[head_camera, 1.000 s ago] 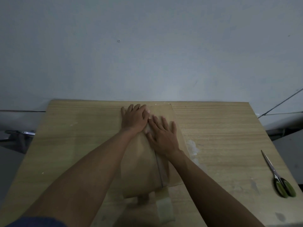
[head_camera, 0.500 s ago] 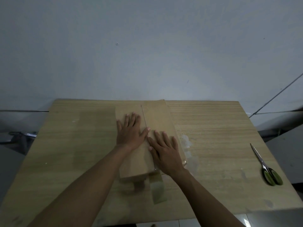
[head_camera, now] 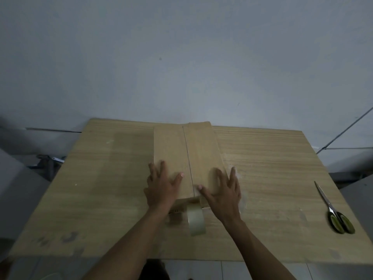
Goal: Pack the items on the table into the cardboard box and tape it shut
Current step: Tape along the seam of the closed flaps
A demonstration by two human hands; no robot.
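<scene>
On the bench [head_camera: 101,188], just ahead of the person, the cardboard box [head_camera: 199,150] lies closed, its long axis running straight away from them and the seam [head_camera: 186,150] between the two top flaps running the same way. The left hand [head_camera: 161,186] rests flat on the near end of the left flap and the right hand [head_camera: 224,193] flat on the near end of the right flap. Their fingers [head_camera: 161,168] are straight and spread, pressing down and gripping nothing. The thumbs point inward at the seam from either side. A clear tape roll [head_camera: 195,218] stands on edge on the bench against the box's near face, directly below the seam's end and between the two wrists. It looks slightly nearer the right hand, so I judge that hand better placed to take it. Whether a strip already covers the seam I cannot tell in this dim light. The scissors [head_camera: 331,209] lie well apart at the bench's right edge, on the right hand's side.

A second ago both hands were side by side, touching, at the far end of the box top. Half a second ago they were midway along it. Now they have slid back to the near end and parted, and the roll shows in full
</scene>
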